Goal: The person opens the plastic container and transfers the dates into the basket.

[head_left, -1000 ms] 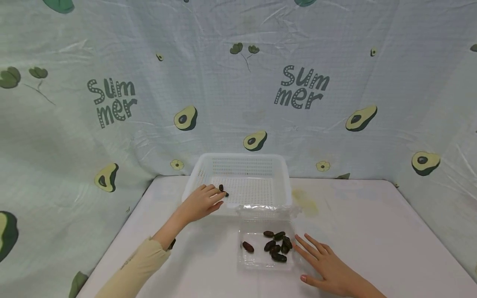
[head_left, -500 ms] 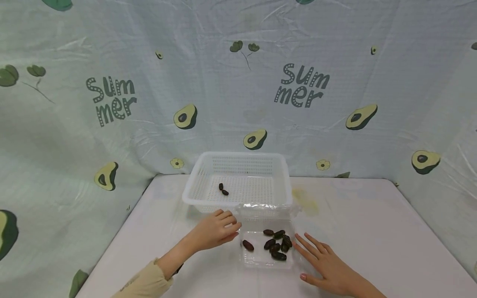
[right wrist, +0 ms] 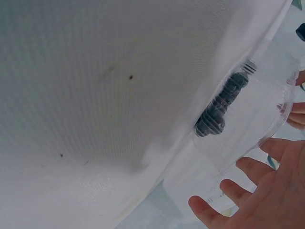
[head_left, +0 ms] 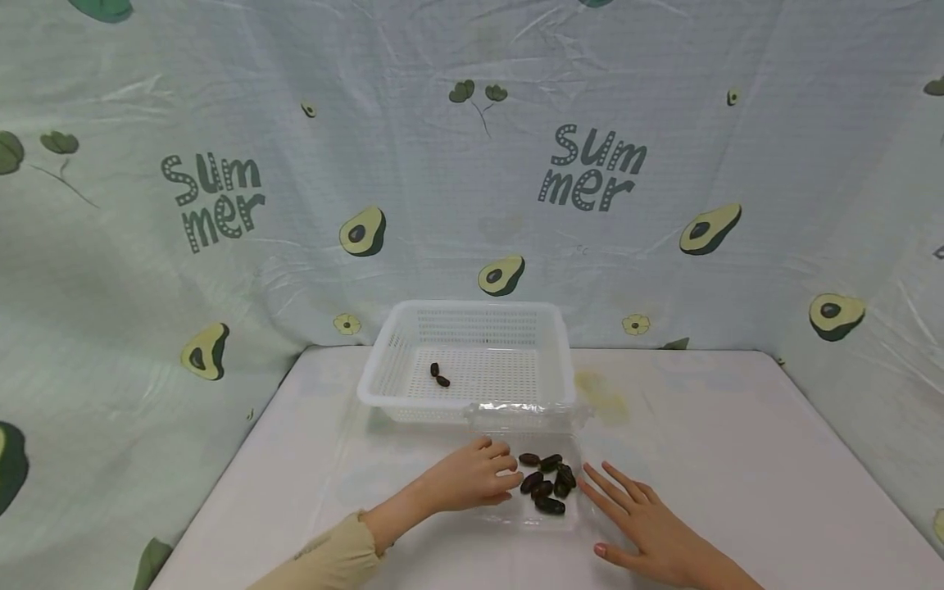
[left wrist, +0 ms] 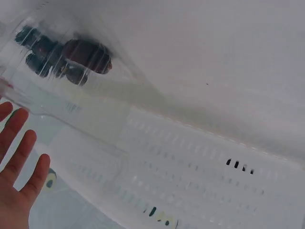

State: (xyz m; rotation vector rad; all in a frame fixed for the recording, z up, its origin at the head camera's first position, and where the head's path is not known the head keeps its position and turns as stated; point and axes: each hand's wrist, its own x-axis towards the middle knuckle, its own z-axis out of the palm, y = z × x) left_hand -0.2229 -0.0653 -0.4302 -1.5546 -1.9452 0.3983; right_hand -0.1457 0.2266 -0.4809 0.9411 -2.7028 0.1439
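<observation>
My left hand [head_left: 472, 477] hovers over the left part of a clear plastic clamshell box [head_left: 509, 520], its fingers loosely bent in the head view. In the left wrist view its fingers [left wrist: 29, 143] look extended, with no date seen between them. A reddish-brown date [left wrist: 86, 55] shows there through the plastic; from the head the left hand covers that side of the box. Several dark dates [head_left: 533, 482] lie bunched in the box's right half. Flat and spread, my right hand [head_left: 649, 528] rests beside the box, fingertips at its right edge [right wrist: 259, 167].
A white perforated basket [head_left: 556, 360] stands behind the box, with two dates [head_left: 440, 379] on its floor at the left. The box's raised lid [head_left: 527, 418] leans toward the basket's front. A printed sheet [head_left: 442, 164] hangs behind the table [head_left: 701, 442].
My left hand has moved from above the basket's left side toward me and right, over the box's left part, where it now hides the lone date. The right hand stays still.
</observation>
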